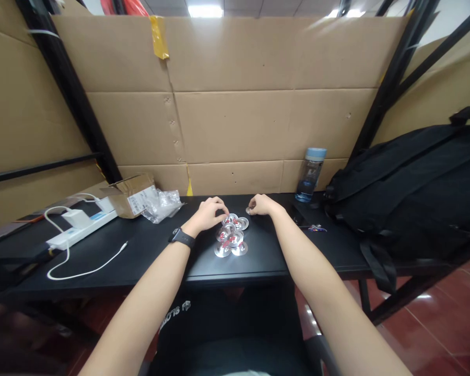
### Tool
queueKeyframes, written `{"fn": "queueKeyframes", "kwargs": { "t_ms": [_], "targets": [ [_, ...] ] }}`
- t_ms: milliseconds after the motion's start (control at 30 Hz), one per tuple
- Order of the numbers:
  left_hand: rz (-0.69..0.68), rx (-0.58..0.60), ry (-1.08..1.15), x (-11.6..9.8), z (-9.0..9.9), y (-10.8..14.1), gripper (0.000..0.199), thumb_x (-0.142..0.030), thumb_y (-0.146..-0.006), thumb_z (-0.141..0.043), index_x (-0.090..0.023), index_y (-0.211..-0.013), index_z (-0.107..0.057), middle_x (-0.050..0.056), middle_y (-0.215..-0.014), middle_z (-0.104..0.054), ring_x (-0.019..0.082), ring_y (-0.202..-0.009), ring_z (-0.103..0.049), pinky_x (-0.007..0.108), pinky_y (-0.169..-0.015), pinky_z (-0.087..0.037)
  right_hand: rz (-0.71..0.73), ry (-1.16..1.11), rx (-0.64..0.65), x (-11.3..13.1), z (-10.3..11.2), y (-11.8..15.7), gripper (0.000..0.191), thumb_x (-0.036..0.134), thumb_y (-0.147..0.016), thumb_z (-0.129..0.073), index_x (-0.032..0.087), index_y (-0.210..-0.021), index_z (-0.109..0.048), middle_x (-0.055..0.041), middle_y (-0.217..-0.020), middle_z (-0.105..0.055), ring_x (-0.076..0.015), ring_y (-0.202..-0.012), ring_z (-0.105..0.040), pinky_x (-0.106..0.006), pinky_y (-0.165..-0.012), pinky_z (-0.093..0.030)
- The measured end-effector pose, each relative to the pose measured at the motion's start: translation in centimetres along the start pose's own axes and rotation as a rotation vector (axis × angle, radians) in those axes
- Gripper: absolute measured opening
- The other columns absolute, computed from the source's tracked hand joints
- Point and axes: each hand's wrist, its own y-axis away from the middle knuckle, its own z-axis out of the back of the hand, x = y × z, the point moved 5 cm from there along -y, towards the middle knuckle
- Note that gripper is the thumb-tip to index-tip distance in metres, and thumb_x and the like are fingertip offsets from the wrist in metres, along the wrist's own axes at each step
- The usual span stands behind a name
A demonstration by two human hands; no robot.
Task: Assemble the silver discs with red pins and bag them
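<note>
Several small shiny metal discs (235, 238) with raised centres and red bits lie overlapping in a pile on the black table (156, 250). At the pile's upper left edge is my left hand (210, 213), its fingers curled and the tips closed at the rim of a disc that still rests among the others. My right hand (261, 204) is just beyond the pile to the right. It pinches one small metal disc (248, 211) between thumb and fingers, apart from the pile. Part of that disc is hidden by the fingers.
Left of my hands are a cardboard box (130, 196), clear plastic wrap (162, 204), a white power strip (82, 230) and a white cable (97, 272). To the right stand a water bottle (310, 175) and a black backpack (415, 193), with a keychain (317, 228) nearby. Cardboard walls (235, 125) the back.
</note>
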Motion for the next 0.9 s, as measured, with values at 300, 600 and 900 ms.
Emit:
{"fn": "queueKeyframes", "kwargs": {
  "t_ms": [300,600,900],
  "targets": [
    [-0.128,-0.026,-0.041,-3.5,-1.5,0.0,0.018,-0.035,-0.098,-0.062,-0.026,-0.089,-0.075,0.004,-0.113,-0.066,0.026,-0.111,-0.054,0.042,-0.096,-0.037,0.117,-0.073,-0.163,1.7,1.7,0.7,0.031,0.029,-0.087,-0.077,0.017,-0.115,-0.074,-0.0121,-0.122,-0.073,-0.0258,-0.113,-0.069,-0.039,-0.100,-0.054],
    [0.002,-0.235,-0.078,-3.3,0.4,0.0,0.018,-0.033,-0.103,-0.052,-0.025,-0.101,-0.068,0.009,-0.126,-0.061,0.029,-0.121,-0.050,0.045,-0.098,-0.037,0.537,-0.241,-0.094,7.2,2.7,3.5,0.047,0.039,-0.070,-0.088,0.025,-0.114,-0.080,-0.0003,-0.100,-0.080,-0.0190,-0.090,-0.071,-0.024,-0.079,-0.052],
    [0.056,-0.334,-0.042,-2.9,1.3,0.2,0.016,-0.034,-0.101,-0.056,-0.025,-0.100,-0.069,0.008,-0.125,-0.061,0.029,-0.121,-0.051,0.045,-0.102,-0.036,0.598,-0.275,-0.203,9.0,2.5,3.8,0.031,0.030,-0.063,-0.091,0.020,-0.091,-0.081,0.0001,-0.080,-0.073,-0.0176,-0.076,-0.064,-0.025,-0.074,-0.044]
  ]
}}
